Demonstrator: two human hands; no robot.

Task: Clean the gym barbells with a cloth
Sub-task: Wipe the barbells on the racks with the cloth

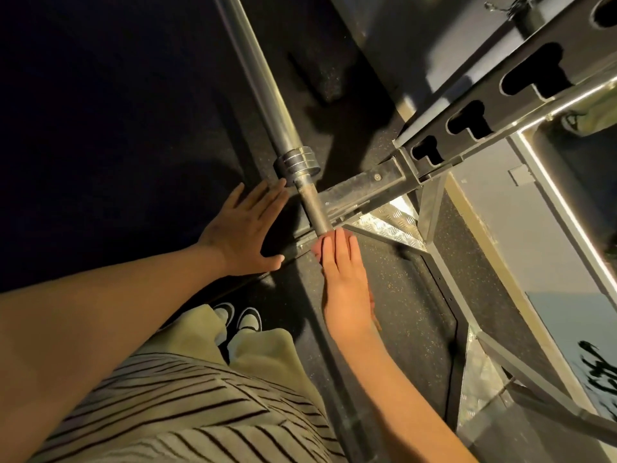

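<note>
A steel barbell (267, 95) runs from the top of the view down to the middle, resting across a rack arm (360, 190). Its ringed collar (297, 163) sits just above a duller shaft section (312, 208). My left hand (243, 232) is spread flat with straight fingers to the left of the shaft, fingertips just below the collar. My right hand (345, 279) lies flat with fingers together, its fingertips where the shaft passes out of sight. Neither hand holds anything. No cloth is in view.
A dark squat rack upright (500, 98) with keyhole cutouts slants across the upper right. Below it are a silver frame (430, 215) and checkered metal plate (390, 222). Speckled black rubber flooring (400, 295) lies beneath. My shoes (238, 317) and trousers show at the bottom.
</note>
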